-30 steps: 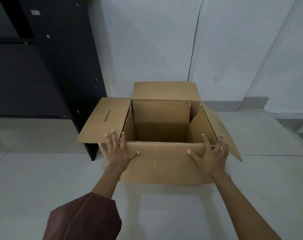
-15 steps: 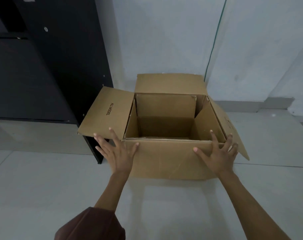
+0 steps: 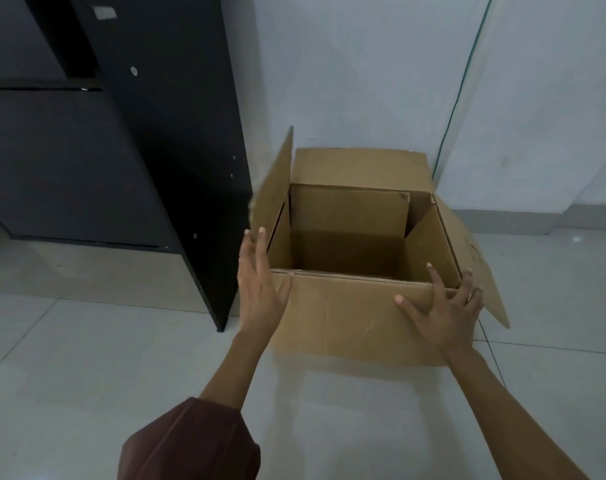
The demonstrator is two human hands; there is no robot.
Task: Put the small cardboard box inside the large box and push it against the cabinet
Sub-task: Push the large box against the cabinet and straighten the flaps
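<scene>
The large box (image 3: 357, 317) stands on the pale tiled floor (image 3: 87, 358), open at the top, with its left side just beside the black cabinet (image 3: 177, 161). Its left flap (image 3: 273, 192) is turned up and stands almost upright next to the cabinet's side panel; whether the flap touches the panel cannot be told. Behind the box the back flap (image 3: 360, 168) leans on the grey wall (image 3: 363, 71). The right flap (image 3: 481, 268) hangs outward and down, and on that side the floor is free up to the wall. In front of the box the floor is also free.

The box is plain brown cardboard with light creases on the front wall. Inside, a smaller piece of cardboard (image 3: 350, 209) stands against the back wall; it cannot be told if this is the small box or an inner flap. The bottom is dark.

The left hand (image 3: 260, 289) lies at the front left corner, with the fingers (image 3: 256, 251) straight and spread, reaching up to the lower edge of the raised flap, gripping nothing. The right hand (image 3: 443, 310) lies flat on the front wall near the right corner, fingers spread wide, the tips reaching the top edge, pressing and not holding. A dark red sleeve (image 3: 187, 441) covers the left upper arm.
</scene>
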